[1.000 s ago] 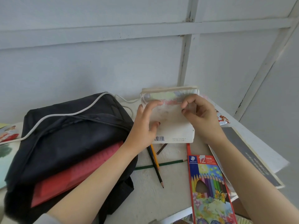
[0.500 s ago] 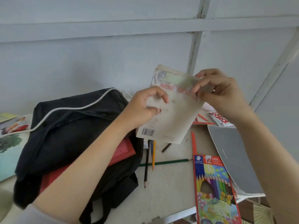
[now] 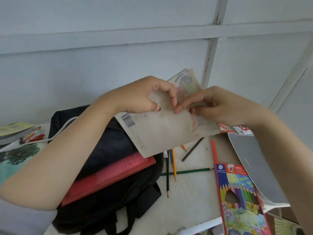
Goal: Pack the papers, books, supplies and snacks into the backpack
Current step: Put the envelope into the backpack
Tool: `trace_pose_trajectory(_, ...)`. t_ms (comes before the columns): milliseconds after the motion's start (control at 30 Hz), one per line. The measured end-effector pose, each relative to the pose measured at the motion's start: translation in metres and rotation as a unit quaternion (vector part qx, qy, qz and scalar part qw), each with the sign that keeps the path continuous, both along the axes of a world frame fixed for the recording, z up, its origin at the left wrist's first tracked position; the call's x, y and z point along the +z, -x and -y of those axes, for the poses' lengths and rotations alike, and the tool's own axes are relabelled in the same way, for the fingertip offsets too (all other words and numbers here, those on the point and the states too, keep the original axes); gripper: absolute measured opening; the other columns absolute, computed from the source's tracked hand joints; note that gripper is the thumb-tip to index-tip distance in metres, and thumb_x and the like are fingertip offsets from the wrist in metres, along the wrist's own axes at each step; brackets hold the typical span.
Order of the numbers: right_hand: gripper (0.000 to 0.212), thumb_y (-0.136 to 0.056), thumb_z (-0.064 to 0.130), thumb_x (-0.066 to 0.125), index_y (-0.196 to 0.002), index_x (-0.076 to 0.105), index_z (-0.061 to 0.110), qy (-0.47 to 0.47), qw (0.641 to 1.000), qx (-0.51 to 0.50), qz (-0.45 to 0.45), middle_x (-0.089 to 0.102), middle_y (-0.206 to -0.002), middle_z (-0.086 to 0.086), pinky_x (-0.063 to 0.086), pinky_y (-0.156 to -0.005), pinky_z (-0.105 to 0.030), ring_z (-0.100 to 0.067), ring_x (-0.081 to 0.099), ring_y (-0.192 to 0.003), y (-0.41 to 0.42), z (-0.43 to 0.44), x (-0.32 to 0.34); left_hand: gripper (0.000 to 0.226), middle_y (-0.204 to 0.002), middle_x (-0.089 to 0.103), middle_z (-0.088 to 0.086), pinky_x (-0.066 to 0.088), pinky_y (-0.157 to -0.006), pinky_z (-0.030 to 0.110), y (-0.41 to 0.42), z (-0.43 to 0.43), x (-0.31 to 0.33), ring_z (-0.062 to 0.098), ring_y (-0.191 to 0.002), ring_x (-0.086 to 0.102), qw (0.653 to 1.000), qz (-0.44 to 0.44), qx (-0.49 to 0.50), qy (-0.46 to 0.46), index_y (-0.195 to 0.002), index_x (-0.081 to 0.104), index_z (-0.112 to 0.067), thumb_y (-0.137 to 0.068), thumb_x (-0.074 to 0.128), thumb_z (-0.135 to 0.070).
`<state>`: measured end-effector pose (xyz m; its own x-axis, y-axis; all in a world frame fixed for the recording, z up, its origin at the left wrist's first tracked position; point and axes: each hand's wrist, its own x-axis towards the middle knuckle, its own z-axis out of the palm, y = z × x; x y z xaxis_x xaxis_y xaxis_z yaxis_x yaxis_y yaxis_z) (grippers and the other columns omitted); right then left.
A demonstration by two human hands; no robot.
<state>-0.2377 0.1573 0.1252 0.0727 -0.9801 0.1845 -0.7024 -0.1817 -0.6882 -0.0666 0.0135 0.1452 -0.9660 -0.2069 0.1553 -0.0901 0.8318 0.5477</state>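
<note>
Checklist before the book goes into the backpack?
1. Grip: ok, left hand and right hand both hold the book.
2. Book lifted off the table: ok.
3. Backpack mouth free: not ok, red book sticks out of it.
4. Space inside backpack: cannot tell.
5. Pencils out of the path: ok, lying on table beside backpack.

A pale painted wall [image 3: 101,78] of flat panels rises behind a white table [image 3: 191,200]. A horizontal batten [image 3: 118,39] crosses it and meets an upright batten [image 3: 211,53], where the paint is chipped. A slanting batten [image 3: 291,78] runs down the right. Brown floor [image 3: 288,213] shows past the table's near right corner.
</note>
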Motion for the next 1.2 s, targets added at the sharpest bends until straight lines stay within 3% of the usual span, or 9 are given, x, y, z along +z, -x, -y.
trace_pose_trajectory(100, 0.041, -0.089, -0.011, 0.047, -0.101, 0.072, 0.019, 0.027, 0.998, -0.042, 0.047, 0.070, -0.082, 0.020, 0.043, -0.078, -0.014, 0.002, 0.063, -0.081, -0.019, 0.001, -0.017, 0.047, -0.101, 0.065, -0.013, 0.046, -0.095, 0.030, -0.012, 0.013, -0.009, 0.005, -0.101, 0.060, 0.997, -0.058, 0.044, -0.035, -0.085, 0.066, -0.028, -0.075, 0.055, 0.016)
trace_pose_trajectory(233, 0.047, -0.090, -0.007, 0.046, -0.100, 0.072, 0.031, 0.061, 0.982, -0.128, 0.124, 0.073, -0.102, 0.008, 0.050, -0.091, -0.048, -0.033, 0.065, -0.098, -0.038, 0.002, -0.044, 0.051, -0.117, 0.057, -0.010, 0.041, -0.100, 0.021, -0.034, 0.019, -0.024, 0.001, -0.108, 0.054, 0.979, -0.170, 0.111, -0.023, -0.101, 0.058, -0.038, -0.081, 0.054, 0.009)
trace_pose_trajectory(333, 0.052, -0.090, -0.012, 0.043, -0.097, 0.070, 0.032, 0.077, 0.946, -0.204, 0.241, 0.069, -0.106, 0.013, 0.052, -0.079, -0.022, -0.004, 0.064, -0.092, -0.054, -0.002, -0.064, 0.040, -0.105, 0.057, -0.009, 0.043, -0.081, 0.015, -0.059, 0.017, -0.041, 0.006, -0.090, 0.056, 0.962, -0.239, 0.126, 0.037, -0.105, 0.056, -0.031, -0.081, 0.061, 0.001)
trace_pose_trajectory(467, 0.053, -0.090, -0.014, 0.040, -0.092, 0.072, 0.028, 0.072, 0.886, -0.276, 0.365, 0.066, -0.114, 0.009, 0.047, -0.079, -0.007, 0.006, 0.060, -0.102, -0.078, -0.005, -0.097, 0.028, -0.081, 0.058, -0.010, 0.045, -0.066, 0.018, -0.102, 0.022, -0.074, 0.014, -0.072, 0.056, 0.980, -0.161, 0.107, 0.052, -0.098, 0.057, -0.033, -0.082, 0.066, -0.012)
trace_pose_trajectory(567, 0.054, -0.090, -0.013, 0.040, -0.082, 0.077, 0.026, 0.080, 0.821, -0.322, 0.465, 0.068, -0.108, 0.010, 0.053, -0.082, -0.015, -0.006, 0.061, -0.104, -0.092, -0.007, -0.112, 0.019, -0.076, 0.059, -0.012, 0.045, -0.063, 0.017, -0.132, 0.023, -0.108, 0.011, -0.067, 0.058, 0.985, -0.128, 0.117, 0.002, -0.093, 0.058, -0.031, -0.081, 0.070, -0.023)
trace_pose_trajectory(800, 0.051, -0.091, -0.010, 0.039, -0.078, 0.078, 0.020, 0.098, 0.721, -0.355, 0.587, 0.070, -0.098, 0.006, 0.057, -0.060, -0.021, -0.012, 0.071, -0.078, -0.118, -0.017, -0.112, 0.050, -0.117, 0.053, -0.015, 0.033, -0.099, 0.019, -0.168, 0.043, -0.147, 0.001, -0.111, 0.045, 0.970, -0.046, 0.069, 0.227, -0.113, 0.056, -0.027, -0.070, 0.072, -0.048)
trace_pose_trajectory(967, 0.050, -0.092, -0.008, 0.041, -0.077, 0.078, 0.021, 0.092, 0.707, -0.371, 0.595, 0.070, -0.098, 0.009, 0.058, -0.064, -0.026, -0.014, 0.071, -0.079, -0.139, -0.025, -0.117, 0.050, -0.119, 0.063, 0.005, 0.057, -0.072, 0.030, -0.170, 0.059, -0.154, 0.017, -0.098, 0.064, 0.958, -0.063, 0.102, 0.262, -0.121, 0.061, -0.020, -0.074, 0.078, -0.015)
trace_pose_trajectory(1100, 0.045, -0.091, -0.006, 0.045, -0.079, 0.078, 0.022, 0.085, 0.695, -0.387, 0.600, 0.064, -0.112, 0.007, 0.060, -0.061, -0.029, -0.019, 0.068, -0.086, -0.154, -0.035, -0.119, 0.068, -0.117, 0.062, 0.021, 0.050, -0.044, 0.029, -0.168, 0.068, -0.160, 0.033, -0.088, 0.068, 0.923, -0.024, 0.095, 0.372, -0.117, 0.065, -0.026, -0.061, 0.077, 0.008)
trace_pose_trajectory(1200, 0.042, -0.091, -0.005, 0.047, -0.080, 0.078, 0.020, 0.080, 0.699, -0.391, 0.593, 0.064, -0.110, 0.008, 0.058, -0.053, -0.025, -0.017, 0.070, -0.078, -0.165, -0.045, -0.119, 0.060, -0.118, 0.061, 0.022, 0.043, -0.036, 0.025, -0.166, 0.073, -0.157, 0.032, -0.086, 0.069, 0.919, 0.003, 0.068, 0.387, -0.118, 0.061, -0.035, -0.070, 0.073, -0.002)
